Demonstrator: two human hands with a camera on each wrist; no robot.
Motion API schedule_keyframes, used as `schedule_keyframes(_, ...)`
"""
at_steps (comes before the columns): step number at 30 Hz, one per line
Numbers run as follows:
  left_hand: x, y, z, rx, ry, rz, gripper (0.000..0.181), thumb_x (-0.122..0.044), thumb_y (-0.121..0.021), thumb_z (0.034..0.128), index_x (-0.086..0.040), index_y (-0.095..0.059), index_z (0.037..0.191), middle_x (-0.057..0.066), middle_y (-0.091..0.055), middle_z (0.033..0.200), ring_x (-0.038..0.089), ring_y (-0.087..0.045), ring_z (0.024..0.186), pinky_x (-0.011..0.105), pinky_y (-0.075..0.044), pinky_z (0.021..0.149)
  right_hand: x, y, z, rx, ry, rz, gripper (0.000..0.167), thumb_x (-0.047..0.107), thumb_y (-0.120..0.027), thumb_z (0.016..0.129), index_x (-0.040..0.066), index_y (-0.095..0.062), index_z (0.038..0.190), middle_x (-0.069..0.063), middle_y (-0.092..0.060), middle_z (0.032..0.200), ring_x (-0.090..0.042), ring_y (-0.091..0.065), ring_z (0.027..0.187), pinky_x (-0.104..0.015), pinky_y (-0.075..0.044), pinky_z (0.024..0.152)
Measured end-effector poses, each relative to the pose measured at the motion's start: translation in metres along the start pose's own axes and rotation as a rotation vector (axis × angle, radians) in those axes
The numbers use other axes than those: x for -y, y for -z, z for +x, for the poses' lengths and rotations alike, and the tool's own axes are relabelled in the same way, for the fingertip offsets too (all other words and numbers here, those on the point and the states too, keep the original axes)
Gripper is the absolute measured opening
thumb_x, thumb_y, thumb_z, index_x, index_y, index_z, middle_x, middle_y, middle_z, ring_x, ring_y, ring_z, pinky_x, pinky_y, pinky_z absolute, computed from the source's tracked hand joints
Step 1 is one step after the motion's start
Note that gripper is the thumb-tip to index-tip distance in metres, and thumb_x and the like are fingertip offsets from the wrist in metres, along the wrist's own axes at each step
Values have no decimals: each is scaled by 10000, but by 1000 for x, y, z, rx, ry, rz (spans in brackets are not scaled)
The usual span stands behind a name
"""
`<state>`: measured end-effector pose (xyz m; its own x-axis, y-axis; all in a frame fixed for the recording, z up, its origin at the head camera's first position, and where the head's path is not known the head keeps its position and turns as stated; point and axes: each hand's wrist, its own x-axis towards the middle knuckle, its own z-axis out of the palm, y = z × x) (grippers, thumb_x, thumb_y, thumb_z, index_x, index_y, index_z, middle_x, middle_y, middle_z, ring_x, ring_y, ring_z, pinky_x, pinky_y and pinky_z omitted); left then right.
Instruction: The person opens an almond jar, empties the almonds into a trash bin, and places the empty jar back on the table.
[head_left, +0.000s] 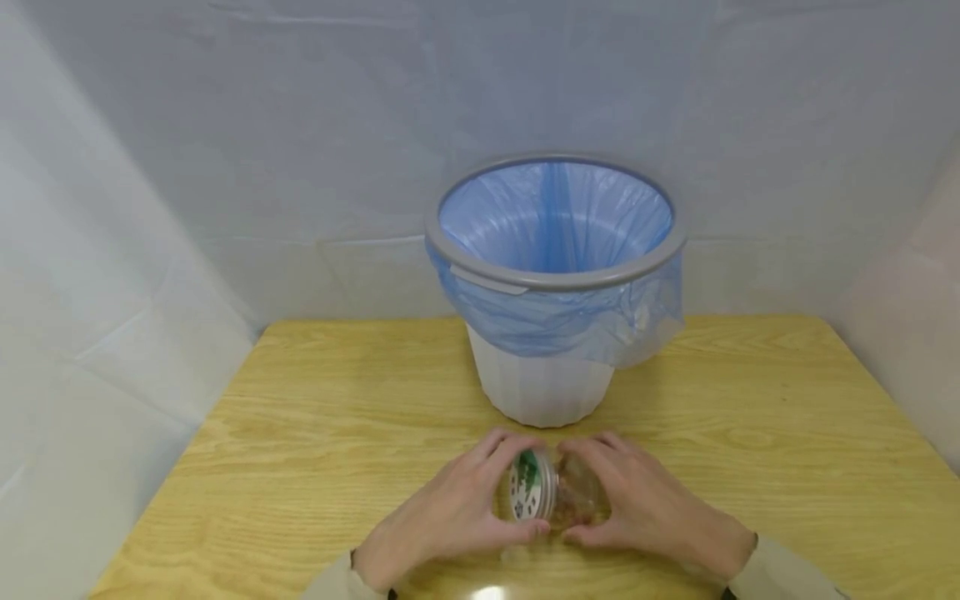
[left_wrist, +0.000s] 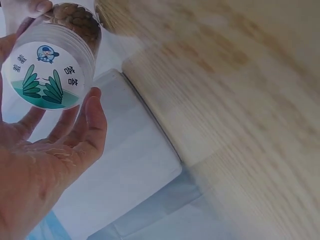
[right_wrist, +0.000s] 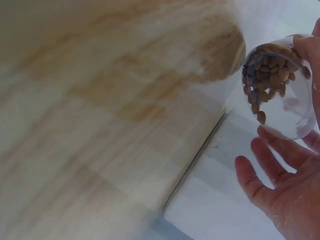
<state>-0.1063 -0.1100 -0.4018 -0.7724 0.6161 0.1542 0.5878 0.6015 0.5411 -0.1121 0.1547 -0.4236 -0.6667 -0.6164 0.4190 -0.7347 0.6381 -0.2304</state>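
Note:
A clear plastic jar (head_left: 581, 497) lies on its side in the air between my two hands, low over the table's near half. Brown nuts that look like almonds (right_wrist: 270, 75) fill part of it. My left hand (head_left: 461, 508) grips the jar's lid (head_left: 529, 483), which faces left and bears a white label with green leaves. Around the jar's body curl the thumb and fingers of my right hand (head_left: 648, 508). Both wrist views show the lid still on or against the jar's mouth; whether its thread is engaged I cannot tell.
A white waste bin (head_left: 543, 392) stands just beyond my hands, lined with a blue bag (head_left: 547, 321) folded over its grey rim (head_left: 570, 281). The wooden table (head_left: 322, 417) ends at white sheeting (head_left: 322, 167) at the back and sides.

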Motion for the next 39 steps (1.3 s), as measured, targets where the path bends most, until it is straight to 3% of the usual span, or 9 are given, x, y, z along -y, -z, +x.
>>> schedule_keyframes(5, -1, 1, 0, 16, 11, 3, 768, -638, -702, 870, -351, -388, 1509, -103, -499, 1365, 83, -600, 1114, 340, -571, 927, -1, 0, 1, -7, -4, -7, 890, 558, -932, 596, 146, -582, 1303, 64, -645, 1136, -94, -589, 1040, -342, -580, 851)
schedule_keyframes(10, -1, 3, -1, 14, -26, 34, 818, -609, -725, 867, -309, -371, 1540, -72, -467, 1450, 114, -583, 1206, 375, -553, 1006, -3, 0, 1, -10, -8, 3, 872, 543, -932, 597, 140, -592, 1292, 63, -645, 1113, -78, -582, 1027, -330, -576, 840)
schedule_keyframes(16, 3, 7, -2, -32, -164, 130, 967, -479, -864, 767, -286, -352, 1564, 8, -431, 1520, 155, -565, 1267, 413, -541, 1024, -3, 1, 1, -1, -25, 12, 865, 577, -911, 631, 137, -594, 1305, 59, -649, 1115, -74, -582, 1021, -334, -577, 841)
schedule_keyframes(19, 6, 6, -1, -85, -256, 204, 962, -444, -896, 729, -274, -397, 1533, 59, -459, 1513, 192, -557, 1305, 414, -548, 994, -3, 2, 0, -3, -28, 10, 867, 584, -910, 630, 143, -593, 1306, 60, -653, 1117, -76, -585, 1018, -337, -578, 837)
schedule_keyframes(23, 7, 6, 0, -128, -320, 264, 919, -412, -907, 708, -259, -455, 1493, 79, -474, 1522, 208, -524, 1362, 414, -549, 974, -3, 1, 0, -2, -27, 11, 862, 583, -912, 628, 153, -594, 1304, 65, -655, 1116, -73, -585, 1012, -337, -576, 833)
schedule_keyframes(33, 7, 7, -1, -95, -320, 273, 807, -343, -879, 767, -306, -485, 1471, -25, -464, 1531, 137, -517, 1347, 349, -532, 946, -4, 2, -1, 31, -51, 30, 824, 619, -865, 695, 151, -592, 1317, 70, -656, 1148, -93, -598, 1030, -361, -578, 845)
schedule_keyframes(39, 7, 6, 0, -96, -318, 250, 796, -324, -878, 769, -294, -494, 1465, -25, -475, 1525, 146, -515, 1358, 378, -527, 1010, -4, 2, -1, 31, -60, 42, 814, 632, -848, 715, 155, -592, 1323, 72, -659, 1149, -85, -601, 1026, -345, -577, 839)
